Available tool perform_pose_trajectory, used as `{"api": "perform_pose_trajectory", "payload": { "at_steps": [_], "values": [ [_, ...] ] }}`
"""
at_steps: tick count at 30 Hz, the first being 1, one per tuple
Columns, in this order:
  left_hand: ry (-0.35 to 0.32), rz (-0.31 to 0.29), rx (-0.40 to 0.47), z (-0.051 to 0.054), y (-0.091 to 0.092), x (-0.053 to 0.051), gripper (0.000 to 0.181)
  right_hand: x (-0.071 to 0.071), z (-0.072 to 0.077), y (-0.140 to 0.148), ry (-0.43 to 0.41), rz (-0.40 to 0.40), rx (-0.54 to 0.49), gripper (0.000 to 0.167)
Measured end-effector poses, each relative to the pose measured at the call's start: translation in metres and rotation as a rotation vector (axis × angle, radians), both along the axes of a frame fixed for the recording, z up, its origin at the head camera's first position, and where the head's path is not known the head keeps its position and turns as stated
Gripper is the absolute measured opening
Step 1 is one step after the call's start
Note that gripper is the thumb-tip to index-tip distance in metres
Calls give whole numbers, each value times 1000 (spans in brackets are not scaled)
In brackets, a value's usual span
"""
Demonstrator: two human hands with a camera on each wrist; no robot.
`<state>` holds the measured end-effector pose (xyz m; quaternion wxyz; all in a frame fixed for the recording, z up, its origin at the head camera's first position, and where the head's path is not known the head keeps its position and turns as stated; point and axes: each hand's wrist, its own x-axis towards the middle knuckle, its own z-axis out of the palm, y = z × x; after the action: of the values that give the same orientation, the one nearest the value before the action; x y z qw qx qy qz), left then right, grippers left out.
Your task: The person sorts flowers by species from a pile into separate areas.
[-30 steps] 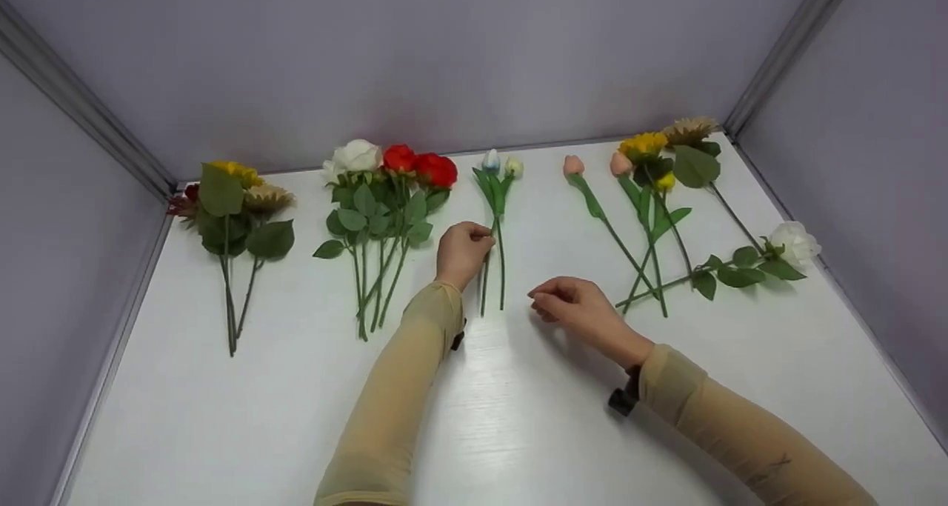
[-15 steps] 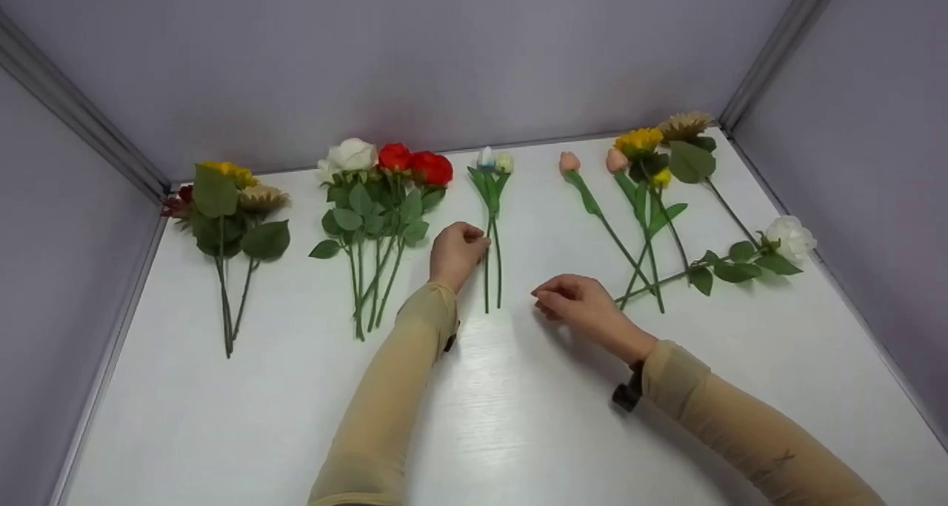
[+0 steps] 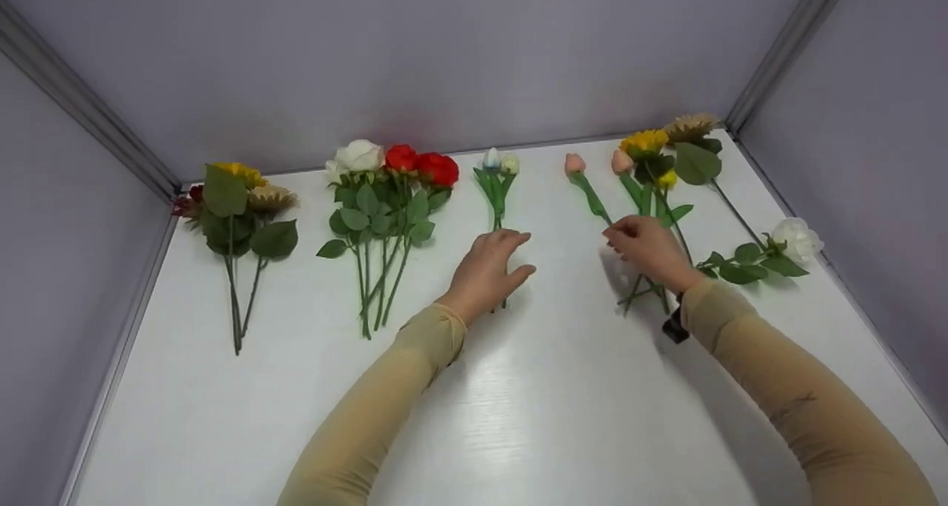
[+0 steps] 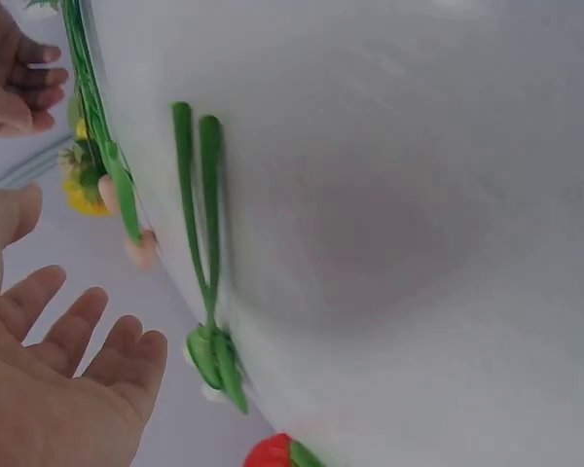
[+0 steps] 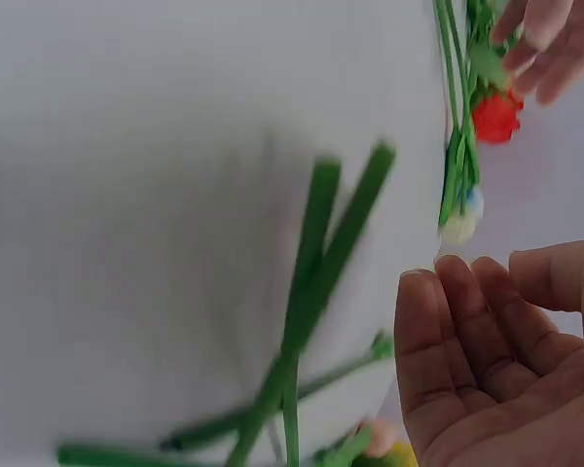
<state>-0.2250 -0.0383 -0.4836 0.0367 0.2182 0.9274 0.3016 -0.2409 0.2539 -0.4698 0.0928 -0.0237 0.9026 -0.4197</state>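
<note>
My left hand [image 3: 485, 273] hovers over the stems of two tulips, one blue-and-white [image 3: 491, 159] and one pale yellow [image 3: 509, 165]. Its fingers are spread, and in the left wrist view the two green stems [image 4: 210, 195] lie apart from that hand [image 4: 68, 379]. Beside the stem of the left pink tulip [image 3: 575, 164] is my right hand [image 3: 652, 250], fingers loosely bent. The right wrist view shows nothing in its palm [image 5: 506, 379], with crossed stems [image 5: 311, 282] below. A second pink tulip [image 3: 621, 161] and a yellow bud [image 3: 667, 179] lie behind it.
At far left lies a bunch with a yellow flower [image 3: 241, 172] and broad leaves. White [image 3: 360, 155] and red roses [image 3: 437, 170] lie left of centre. A sunflower [image 3: 644, 141], a beige flower [image 3: 692, 127] and a white rose [image 3: 794, 240] lie right. Walls enclose the table [image 3: 481, 417].
My left hand has let go of the tulip stem, spread its fingers and shifted slightly right. My right hand has moved forward and right to the pink tulip stems.
</note>
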Motion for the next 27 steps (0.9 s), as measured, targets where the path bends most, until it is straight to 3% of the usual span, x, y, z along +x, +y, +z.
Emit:
{"api": "perform_pose_trajectory", "payload": {
  "at_steps": [5, 10, 13, 18, 27],
  "values": [
    [110, -190, -150, 3, 15, 29, 60, -24, 10, 33, 45, -69, 134, 39],
    [221, -356, -269, -1, 29, 59, 64, -37, 7, 42, 44, -49, 218, 32],
    [272, -424, -309, -5, 32, 73, 65, -41, 3, 37, 18, -33, 247, 29],
    [283, -453, -344, -13, 31, 87, 65, -48, -3, 22, -23, -10, 317, 28],
    [280, -428, -351, -20, 28, 92, 62, -67, -7, 3, -26, -33, 319, 31]
  ]
}}
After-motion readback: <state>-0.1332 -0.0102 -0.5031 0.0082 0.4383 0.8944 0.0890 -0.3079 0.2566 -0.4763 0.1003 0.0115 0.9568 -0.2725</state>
